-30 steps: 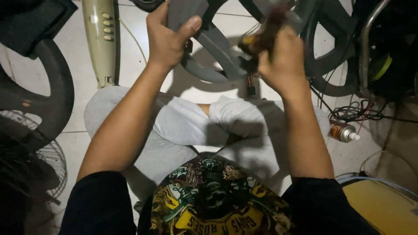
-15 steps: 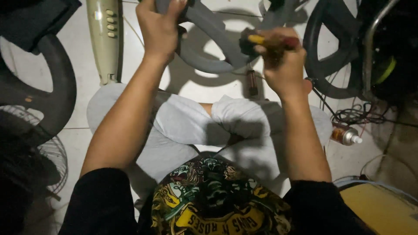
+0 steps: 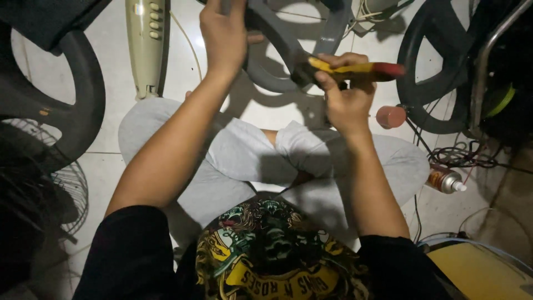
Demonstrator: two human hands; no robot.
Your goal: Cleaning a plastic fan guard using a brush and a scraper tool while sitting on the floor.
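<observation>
I sit cross-legged on a white tiled floor. My left hand [image 3: 225, 34] grips a grey plastic fan base part [image 3: 277, 41] with curved spokes, held above my knees. My right hand [image 3: 345, 94] is closed around a tool with a yellow and red handle [image 3: 361, 69], lying almost level with its tip against the grey part. The tool's tip is hidden behind the grey plastic.
A cream fan control column [image 3: 145, 44] lies on the floor at top left. A black fan ring [image 3: 61, 111] and wire grille [image 3: 44, 194] sit left. Another black ring [image 3: 438, 72], tangled wires [image 3: 461, 155], a spray can [image 3: 444, 180] and a small red cap [image 3: 391, 116] lie right.
Both hands have lifted the grey part farther up and away. The tool has turned from pointing upward to lying nearly level, its red end pointing right.
</observation>
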